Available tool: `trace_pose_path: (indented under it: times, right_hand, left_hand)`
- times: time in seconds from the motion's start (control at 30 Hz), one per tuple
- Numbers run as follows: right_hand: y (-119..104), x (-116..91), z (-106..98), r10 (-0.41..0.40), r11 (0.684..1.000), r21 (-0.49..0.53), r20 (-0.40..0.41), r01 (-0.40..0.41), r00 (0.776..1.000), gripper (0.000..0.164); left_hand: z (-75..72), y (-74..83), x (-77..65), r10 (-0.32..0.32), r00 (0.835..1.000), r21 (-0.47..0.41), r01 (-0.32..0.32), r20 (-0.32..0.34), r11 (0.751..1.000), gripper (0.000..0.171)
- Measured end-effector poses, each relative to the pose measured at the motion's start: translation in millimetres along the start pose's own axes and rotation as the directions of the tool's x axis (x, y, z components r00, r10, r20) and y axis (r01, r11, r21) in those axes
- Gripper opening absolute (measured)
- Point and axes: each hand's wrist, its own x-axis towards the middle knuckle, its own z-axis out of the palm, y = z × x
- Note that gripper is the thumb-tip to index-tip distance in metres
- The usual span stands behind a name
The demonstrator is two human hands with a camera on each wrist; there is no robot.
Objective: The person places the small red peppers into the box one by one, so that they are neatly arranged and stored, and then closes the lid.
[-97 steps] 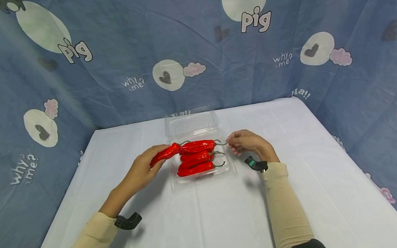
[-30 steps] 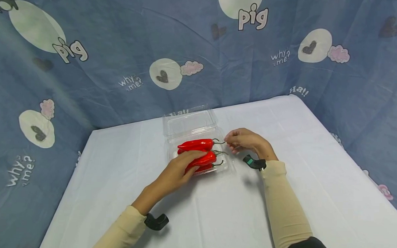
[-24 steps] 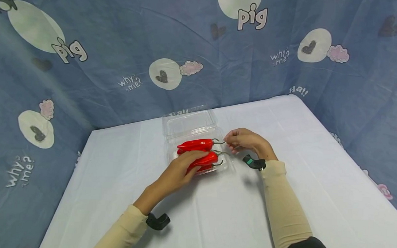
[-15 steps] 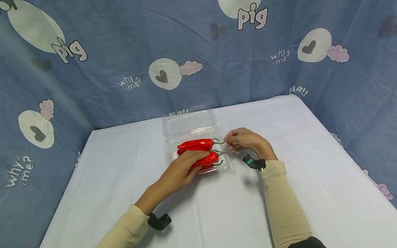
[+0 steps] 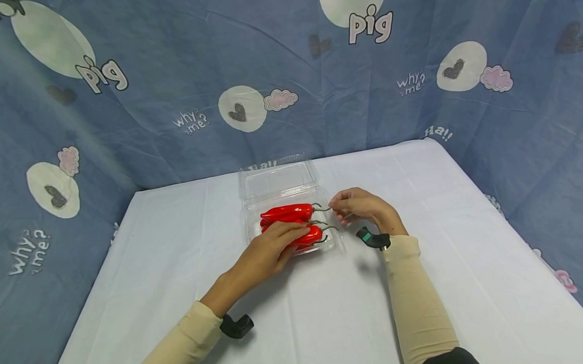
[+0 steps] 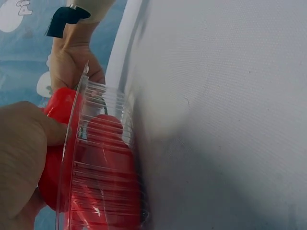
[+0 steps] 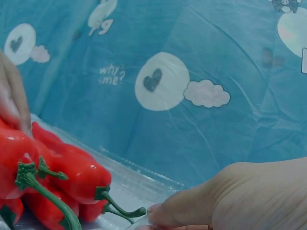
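A clear plastic clamshell container [image 5: 326, 196] stands with its base full of several red chili peppers [image 5: 290, 211]. Over the near half of the base, my left hand [image 5: 265, 253] grips one red pepper [image 5: 314, 235] on top of the others, its green stem pointing right. In the left wrist view the thumb lies against that pepper [image 6: 50, 177], just beyond the ribbed container wall [image 6: 96, 143]. My right hand [image 5: 363, 206] pinches the container's right edge; its thumb [image 7: 175, 211] is right beside a stem tip in the right wrist view. The right fingertips are mostly hidden.
The container's lid [image 5: 279, 181] is folded back, close to the blue printed cloth [image 5: 177, 146] behind the table. White cloth covers the tabletop [image 5: 363, 324]. Dark wrist cameras [image 5: 236, 327] jut out from both wrists.
My left hand has carried the pepper from left of the container onto the near peppers, then shifted it slightly right over the last second. My right hand has stayed at the right edge.
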Motion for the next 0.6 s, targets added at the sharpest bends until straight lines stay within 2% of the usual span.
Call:
trace_pose_path:
  times: [0.4, 0.6]
  right_hand:
    - [-2.0, -2.3, 0.1, 0.001, 1.000, 0.012, -0.005, -0.001, 1.000, 0.024]
    - [-2.1, -2.9, 1.8, 0.008, 1.000, 0.009, -0.015, -0.007, 1.000, 0.027]
  left_hand:
    - [-0.9, 3.8, -0.5, -0.025, 1.000, 0.049, 0.025, 0.002, 0.998, 0.048]
    - [-2.5, 5.8, -0.3, -0.044, 0.999, 0.059, 0.043, 0.023, 0.997, 0.047]
